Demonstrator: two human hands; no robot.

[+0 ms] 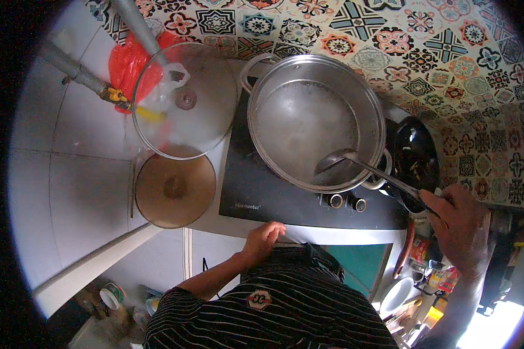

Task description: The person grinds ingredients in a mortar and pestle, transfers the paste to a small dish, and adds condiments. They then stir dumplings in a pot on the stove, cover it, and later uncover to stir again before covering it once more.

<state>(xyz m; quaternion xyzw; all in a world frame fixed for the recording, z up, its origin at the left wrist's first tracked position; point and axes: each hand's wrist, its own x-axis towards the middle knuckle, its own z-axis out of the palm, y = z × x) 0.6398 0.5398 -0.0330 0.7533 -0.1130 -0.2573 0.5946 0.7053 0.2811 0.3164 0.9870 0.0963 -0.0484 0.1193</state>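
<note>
My right hand (458,224) grips the long handle of a metal ladle (386,175). The ladle's bowl dips inside a large two-handled steel pot (371,104), near its front right wall. Cloudy, steaming liquid (303,118) fills the lower part of the pot, which stands on a black gas cooktop (262,187). Against the front edge of the white countertop (353,234), close to my body, rests my left hand (264,239). Its fingers are curled together, and nothing shows in them.
Left of the cooktop, a glass lid (209,126) overlaps a round brown-tinted lid (174,207). Behind them are a red plastic bag (133,72) and a pipe with a yellow valve (118,96). At right sit a black pan (415,161) and a white bowl (395,296).
</note>
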